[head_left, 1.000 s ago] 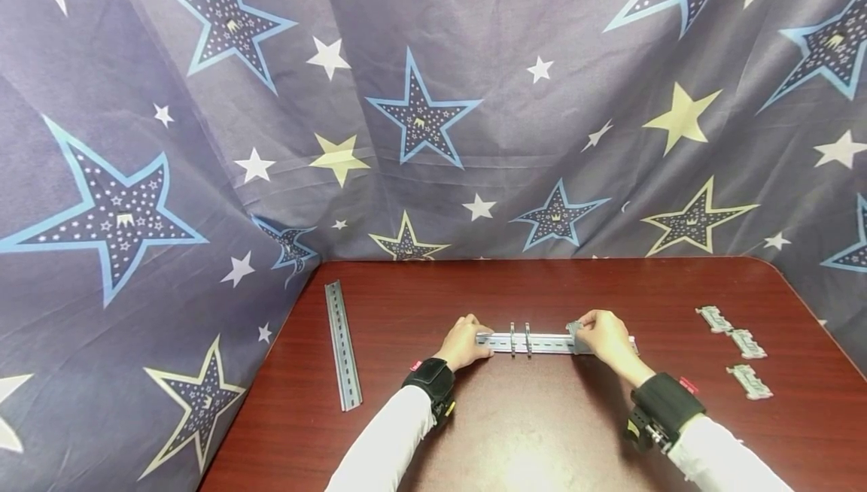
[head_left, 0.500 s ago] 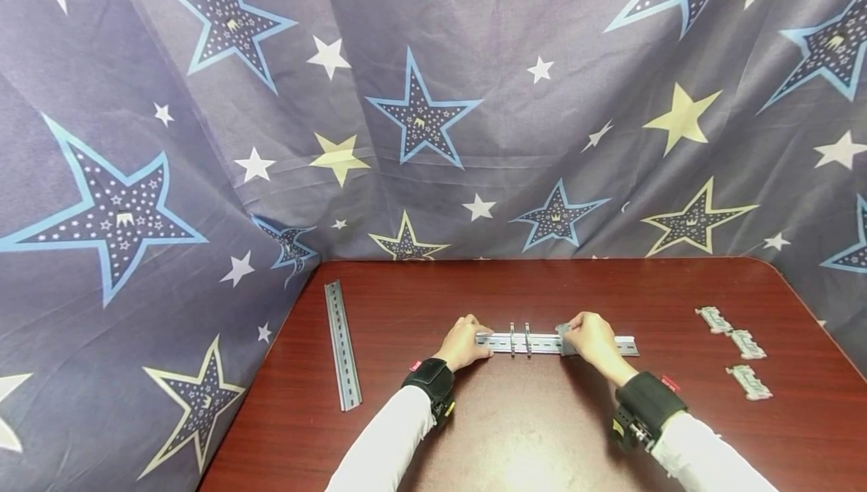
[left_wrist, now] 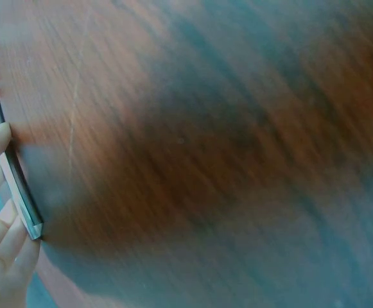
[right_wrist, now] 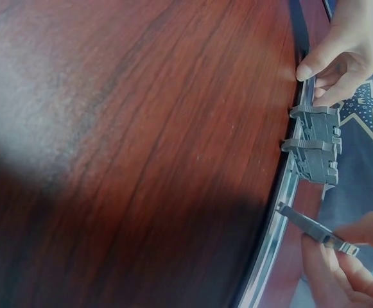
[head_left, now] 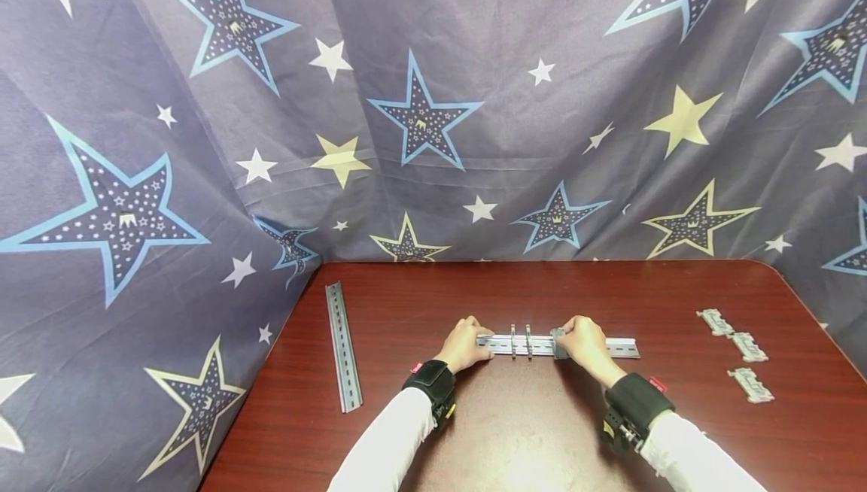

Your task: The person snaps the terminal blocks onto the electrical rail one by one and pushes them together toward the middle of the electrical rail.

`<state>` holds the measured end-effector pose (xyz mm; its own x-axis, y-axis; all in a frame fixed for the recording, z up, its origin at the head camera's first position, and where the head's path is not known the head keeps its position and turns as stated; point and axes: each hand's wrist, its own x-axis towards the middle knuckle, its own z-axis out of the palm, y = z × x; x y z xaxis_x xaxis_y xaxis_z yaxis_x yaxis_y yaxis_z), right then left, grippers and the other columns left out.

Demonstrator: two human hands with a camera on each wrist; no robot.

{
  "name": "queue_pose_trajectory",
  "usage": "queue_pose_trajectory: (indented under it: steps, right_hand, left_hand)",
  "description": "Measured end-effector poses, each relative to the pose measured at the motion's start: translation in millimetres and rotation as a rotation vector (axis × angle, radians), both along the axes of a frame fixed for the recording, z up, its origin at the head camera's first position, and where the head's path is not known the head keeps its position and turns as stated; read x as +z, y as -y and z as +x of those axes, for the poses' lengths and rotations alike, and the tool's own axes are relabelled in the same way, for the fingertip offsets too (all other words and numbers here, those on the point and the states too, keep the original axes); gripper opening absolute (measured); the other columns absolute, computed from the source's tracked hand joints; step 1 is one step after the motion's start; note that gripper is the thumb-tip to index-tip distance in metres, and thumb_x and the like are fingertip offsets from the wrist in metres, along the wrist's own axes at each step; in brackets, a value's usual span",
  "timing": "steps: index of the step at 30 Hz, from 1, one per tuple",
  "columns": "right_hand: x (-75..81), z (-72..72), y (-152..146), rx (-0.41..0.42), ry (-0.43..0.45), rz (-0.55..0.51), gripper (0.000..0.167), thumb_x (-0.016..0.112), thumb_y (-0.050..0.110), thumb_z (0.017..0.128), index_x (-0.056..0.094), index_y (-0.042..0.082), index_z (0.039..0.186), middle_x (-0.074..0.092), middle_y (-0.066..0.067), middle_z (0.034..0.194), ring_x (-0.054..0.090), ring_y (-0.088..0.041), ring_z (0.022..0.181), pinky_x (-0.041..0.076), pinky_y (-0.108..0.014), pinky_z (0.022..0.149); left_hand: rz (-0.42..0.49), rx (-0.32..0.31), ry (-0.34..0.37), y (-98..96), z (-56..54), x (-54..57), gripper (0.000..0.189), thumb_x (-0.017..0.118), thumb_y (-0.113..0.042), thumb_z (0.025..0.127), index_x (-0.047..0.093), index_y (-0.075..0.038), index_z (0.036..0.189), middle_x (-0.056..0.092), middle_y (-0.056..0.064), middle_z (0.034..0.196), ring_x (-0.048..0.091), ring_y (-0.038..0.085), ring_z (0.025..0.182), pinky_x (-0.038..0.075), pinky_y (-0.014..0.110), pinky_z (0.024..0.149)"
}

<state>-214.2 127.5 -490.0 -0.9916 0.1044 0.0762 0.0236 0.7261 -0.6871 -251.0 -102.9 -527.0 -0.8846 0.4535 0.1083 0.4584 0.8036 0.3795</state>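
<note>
The left hand (head_left: 467, 343) holds the left end of a slotted metal rail (head_left: 622, 347) lying crosswise on the bench (head_left: 542, 417), thumb along the near edge, its grip only as wide as the rail. The right hand (head_left: 585, 343) has its grip narrowed to a pinch on a thin grey clip (right_wrist: 314, 229) — tilted over the rail, right of its middle; whether it is seated there I cannot tell. Between the hands, two upright clips (right_wrist: 318, 160) stand on the rail, near each other. A second rail (head_left: 344, 349) lies apart at the left, and three pale clips (head_left: 749, 347) lie flat at the right.
</note>
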Motion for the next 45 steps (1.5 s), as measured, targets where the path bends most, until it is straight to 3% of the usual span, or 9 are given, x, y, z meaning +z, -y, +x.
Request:
queue_pose_trajectory:
  steps: [24,33,45]
  right_hand:
    - [-7.4,-6.9,9.1,0.009,-0.013,0.020,0.008,0.062,0.005,0.064,0.056,0.000,0.064,0.057,-0.008,0.062,0.055,-0.026,0.063,0.043,-0.039,0.060]
    - [-4.4,-9.8,12.2,0.016,-0.017,0.044,0.012,0.064,0.005,0.064,0.053,0.001,0.060,0.054,-0.006,0.057,0.054,-0.025,0.059,0.043,-0.039,0.058]
    - [-2.2,-15.3,16.0,0.035,-0.003,0.104,0.022,0.059,0.003,0.062,0.044,0.009,0.047,0.045,0.000,0.050,0.048,-0.021,0.054,0.043,-0.042,0.059]
  left_hand:
    - [0.003,-0.018,-0.002,0.5,0.1,0.4,0.033,0.075,-0.022,0.064,0.069,-0.011,0.095,0.056,0.006,0.086,0.047,0.017,0.080,0.038,0.024,0.066]
    - [0.008,-0.027,-0.030,1.2,-0.7,-2.0,0.034,0.075,-0.022,0.064,0.069,-0.011,0.095,0.055,0.006,0.085,0.048,0.017,0.079,0.038,0.024,0.066]
    - [-0.006,-0.015,-0.014,0.4,-0.5,-0.8,0.034,0.075,-0.023,0.064,0.069,-0.011,0.095,0.055,0.005,0.085,0.047,0.017,0.079,0.038,0.023,0.065]
